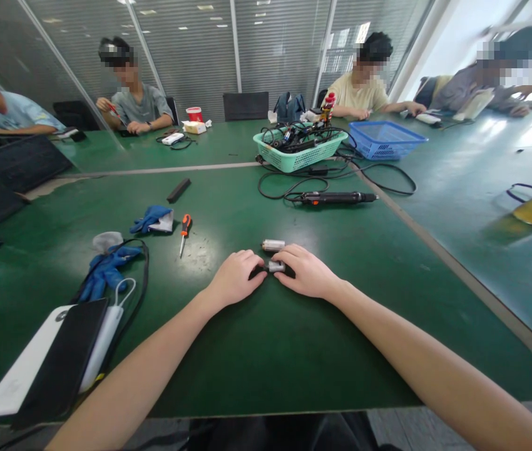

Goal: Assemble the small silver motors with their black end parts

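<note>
Both my hands rest on the green table (256, 338) near its middle. My left hand (235, 277) and my right hand (306, 270) are curled, knuckles up, and pinch between them a small metal cylinder with a black end (275, 266). Just beyond my fingers lies a second small silver cylinder (273, 245) on the table, untouched.
A small orange-handled screwdriver (184, 230) and blue gloves (106, 266) lie to the left, with a white power bank and black phone (54, 363). Farther back are a black electric screwdriver (336, 198) with cable, a green basket (296, 150) and a blue basket (383, 139). Several people sit around the far side.
</note>
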Demonstrator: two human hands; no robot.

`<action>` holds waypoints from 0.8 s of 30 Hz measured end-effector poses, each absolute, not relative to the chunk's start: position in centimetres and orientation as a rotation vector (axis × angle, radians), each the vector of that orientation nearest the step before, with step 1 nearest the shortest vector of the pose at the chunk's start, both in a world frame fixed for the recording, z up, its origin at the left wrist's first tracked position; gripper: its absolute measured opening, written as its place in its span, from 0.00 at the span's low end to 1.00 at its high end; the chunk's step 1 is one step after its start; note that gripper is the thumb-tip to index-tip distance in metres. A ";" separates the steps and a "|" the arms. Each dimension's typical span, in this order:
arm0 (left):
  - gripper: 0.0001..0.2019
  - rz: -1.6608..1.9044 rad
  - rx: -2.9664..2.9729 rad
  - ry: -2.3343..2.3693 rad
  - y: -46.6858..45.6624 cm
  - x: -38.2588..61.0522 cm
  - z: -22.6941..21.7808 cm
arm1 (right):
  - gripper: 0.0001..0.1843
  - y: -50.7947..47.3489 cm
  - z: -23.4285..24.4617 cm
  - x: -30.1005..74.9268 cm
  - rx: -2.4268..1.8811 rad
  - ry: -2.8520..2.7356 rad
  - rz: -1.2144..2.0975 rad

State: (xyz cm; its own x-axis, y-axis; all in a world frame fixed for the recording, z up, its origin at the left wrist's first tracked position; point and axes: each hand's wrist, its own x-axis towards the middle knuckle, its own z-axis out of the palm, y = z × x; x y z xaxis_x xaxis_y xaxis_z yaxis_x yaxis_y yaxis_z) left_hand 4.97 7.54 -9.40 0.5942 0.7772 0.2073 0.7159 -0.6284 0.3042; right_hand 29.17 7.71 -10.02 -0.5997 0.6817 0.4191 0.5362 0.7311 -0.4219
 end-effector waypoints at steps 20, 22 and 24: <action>0.09 0.467 2.668 1.233 7.3 4.9 -9.4 | 0.18 7.7 -10.3 29.1 -0.971 -2.372 0.332; 0.09 0.472 2.662 1.241 7.3 4.8 -9.5 | 0.18 7.7 -10.2 29.1 -0.966 -2.375 0.337; 0.09 0.475 2.661 1.251 7.3 4.7 -9.5 | 0.18 7.7 -10.0 29.0 -0.959 -2.375 0.342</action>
